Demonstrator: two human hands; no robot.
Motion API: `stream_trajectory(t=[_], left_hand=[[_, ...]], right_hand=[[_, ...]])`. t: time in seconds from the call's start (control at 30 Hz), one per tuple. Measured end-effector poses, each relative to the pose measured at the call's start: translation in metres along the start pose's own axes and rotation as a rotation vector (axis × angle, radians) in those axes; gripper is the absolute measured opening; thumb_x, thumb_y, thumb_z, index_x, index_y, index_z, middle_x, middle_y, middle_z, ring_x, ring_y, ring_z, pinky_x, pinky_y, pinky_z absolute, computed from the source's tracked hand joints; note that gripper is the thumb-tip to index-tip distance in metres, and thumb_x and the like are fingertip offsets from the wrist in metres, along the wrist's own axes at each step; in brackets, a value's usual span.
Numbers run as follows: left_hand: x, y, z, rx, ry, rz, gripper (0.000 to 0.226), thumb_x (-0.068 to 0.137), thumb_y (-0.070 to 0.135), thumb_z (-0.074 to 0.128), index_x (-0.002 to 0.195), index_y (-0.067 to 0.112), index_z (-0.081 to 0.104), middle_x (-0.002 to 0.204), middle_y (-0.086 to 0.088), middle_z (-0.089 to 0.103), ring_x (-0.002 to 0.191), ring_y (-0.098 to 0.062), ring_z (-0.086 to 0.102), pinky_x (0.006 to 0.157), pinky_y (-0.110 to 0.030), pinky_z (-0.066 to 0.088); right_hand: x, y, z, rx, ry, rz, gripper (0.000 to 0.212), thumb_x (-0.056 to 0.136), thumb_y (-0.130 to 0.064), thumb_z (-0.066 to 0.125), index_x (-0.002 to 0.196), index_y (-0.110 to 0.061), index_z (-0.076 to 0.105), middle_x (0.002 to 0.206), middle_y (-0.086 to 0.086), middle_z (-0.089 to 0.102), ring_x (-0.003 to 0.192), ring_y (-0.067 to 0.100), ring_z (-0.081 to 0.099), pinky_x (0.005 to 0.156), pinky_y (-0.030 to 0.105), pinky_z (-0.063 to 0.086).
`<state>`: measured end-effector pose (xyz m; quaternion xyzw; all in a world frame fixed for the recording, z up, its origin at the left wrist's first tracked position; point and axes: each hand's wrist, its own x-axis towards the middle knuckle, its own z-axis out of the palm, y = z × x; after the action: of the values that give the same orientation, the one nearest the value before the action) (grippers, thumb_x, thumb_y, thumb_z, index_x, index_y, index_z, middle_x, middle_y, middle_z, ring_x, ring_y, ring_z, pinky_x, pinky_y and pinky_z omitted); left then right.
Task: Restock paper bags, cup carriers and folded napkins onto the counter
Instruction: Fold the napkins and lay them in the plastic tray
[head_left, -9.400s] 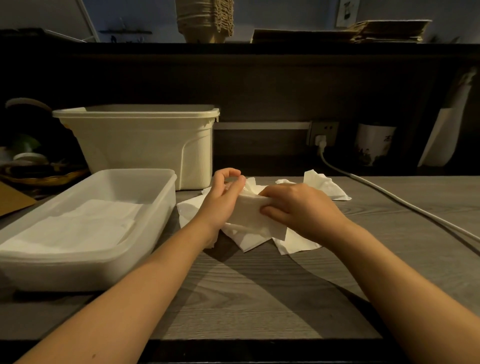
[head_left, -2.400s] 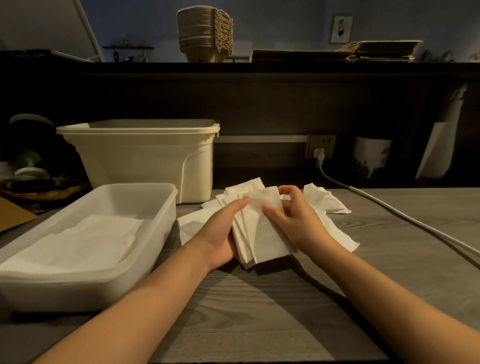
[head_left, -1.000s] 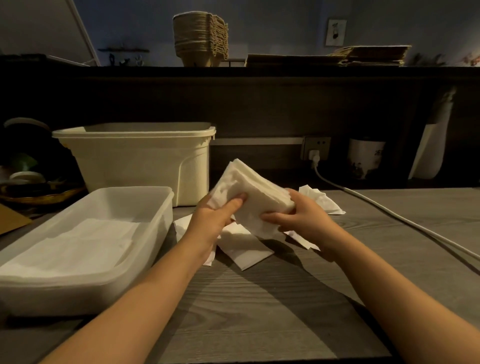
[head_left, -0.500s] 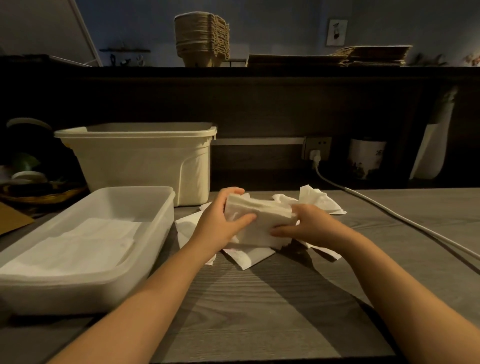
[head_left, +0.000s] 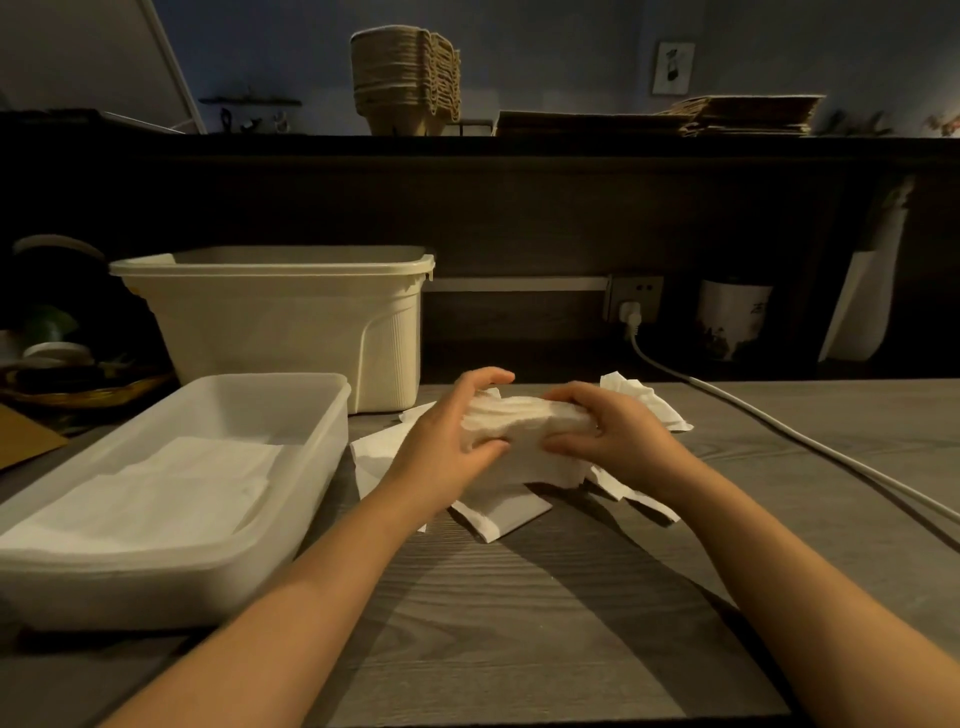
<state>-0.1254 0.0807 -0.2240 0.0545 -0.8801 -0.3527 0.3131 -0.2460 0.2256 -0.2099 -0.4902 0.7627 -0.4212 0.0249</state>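
White napkin stack (head_left: 524, 418), raised earlier, now held lower.

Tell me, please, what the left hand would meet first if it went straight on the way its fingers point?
The left hand grips the napkin stack, so it would press into that first; the right hand, holding the other end, seems next in line.
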Motion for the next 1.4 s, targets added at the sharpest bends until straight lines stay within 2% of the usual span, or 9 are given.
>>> stream_trajectory(t=[0.13,0.33,0.53,0.73,0.87,0.97,1.13,1.3,1.4], left_hand=[[0.000,-0.002,-0.002,0.028,0.012,0.008,0.045,0.083,0.018,0.068,0.110,0.043,0.042,0.110,0.022,0.044,0.103,-0.003,0.044,0.079,-0.016,0.044],[-0.002,-0.004,0.000,0.055,-0.088,-0.025,0.063,0.077,0.030,0.074,0.116,0.054,0.031,0.121,0.016,0.035,0.113,-0.004,0.037,0.094,-0.027,0.040],[-0.001,-0.006,-0.002,0.072,-0.096,-0.056,0.057,0.080,0.023,0.071,0.125,0.041,0.041,0.109,0.019,0.043,0.104,-0.006,0.044,0.088,-0.025,0.043],[0.004,-0.004,-0.006,-0.147,0.035,-0.079,0.048,0.079,0.024,0.071,0.115,0.041,0.044,0.108,0.025,0.047,0.102,0.007,0.045,0.083,-0.015,0.045],[0.004,-0.005,-0.002,-0.272,-0.042,-0.185,0.067,0.074,0.026,0.074,0.124,0.044,0.032,0.114,0.012,0.051,0.114,-0.012,0.048,0.097,-0.035,0.045],[0.003,-0.005,0.000,-0.275,-0.061,-0.192,0.073,0.073,0.026,0.075,0.127,0.045,0.029,0.113,0.016,0.046,0.110,-0.008,0.047,0.093,-0.029,0.044],[0.002,-0.007,-0.001,-0.116,-0.034,-0.090,0.054,0.078,0.020,0.073,0.110,0.050,0.042,0.106,0.018,0.049,0.094,0.007,0.046,0.074,-0.003,0.041],[0.001,-0.007,-0.002,-0.054,-0.101,-0.100,0.080,0.076,0.015,0.074,0.126,0.053,0.024,0.118,0.012,0.044,0.108,-0.009,0.049,0.091,-0.028,0.049],[-0.002,-0.007,-0.002,0.022,-0.210,-0.143,0.091,0.077,0.013,0.072,0.136,0.051,0.015,0.125,0.006,0.040,0.104,-0.015,0.053,0.087,-0.033,0.052]], right_hand=[[-0.001,-0.002,0.001,0.006,-0.019,-0.029,0.033,0.082,-0.023,0.067,0.106,-0.037,0.050,0.097,-0.022,0.050,0.086,-0.005,0.049,0.061,0.007,0.044],[0.001,0.000,0.004,-0.086,-0.140,-0.001,0.056,0.078,-0.030,0.071,0.128,-0.034,0.046,0.113,-0.017,0.046,0.104,0.003,0.044,0.084,0.018,0.039],[-0.002,0.001,0.002,-0.109,-0.152,0.073,0.044,0.080,-0.021,0.069,0.121,-0.025,0.054,0.105,-0.006,0.058,0.095,0.011,0.056,0.082,0.029,0.053],[0.000,-0.002,-0.002,0.067,-0.078,0.081,0.035,0.080,-0.025,0.070,0.108,-0.035,0.052,0.091,-0.020,0.052,0.079,-0.003,0.054,0.056,0.011,0.048],[-0.001,-0.001,0.002,-0.040,-0.174,0.095,0.059,0.075,-0.030,0.074,0.126,-0.035,0.045,0.105,-0.016,0.047,0.090,0.004,0.054,0.071,0.018,0.051],[-0.002,-0.003,0.001,-0.057,-0.177,0.085,0.063,0.077,-0.029,0.073,0.131,-0.033,0.043,0.111,-0.013,0.045,0.097,0.007,0.053,0.077,0.022,0.052],[-0.001,-0.007,0.000,-0.106,-0.067,-0.005,0.038,0.084,-0.022,0.065,0.120,-0.027,0.054,0.101,-0.016,0.049,0.092,0.002,0.049,0.069,0.014,0.046],[-0.004,-0.011,-0.001,-0.099,-0.123,0.004,0.045,0.081,-0.022,0.069,0.123,-0.026,0.052,0.100,-0.018,0.046,0.097,0.004,0.048,0.081,0.021,0.048],[-0.006,-0.011,0.002,-0.119,-0.170,0.042,0.056,0.080,-0.025,0.070,0.130,-0.028,0.046,0.099,-0.020,0.043,0.100,0.006,0.048,0.088,0.029,0.050]])
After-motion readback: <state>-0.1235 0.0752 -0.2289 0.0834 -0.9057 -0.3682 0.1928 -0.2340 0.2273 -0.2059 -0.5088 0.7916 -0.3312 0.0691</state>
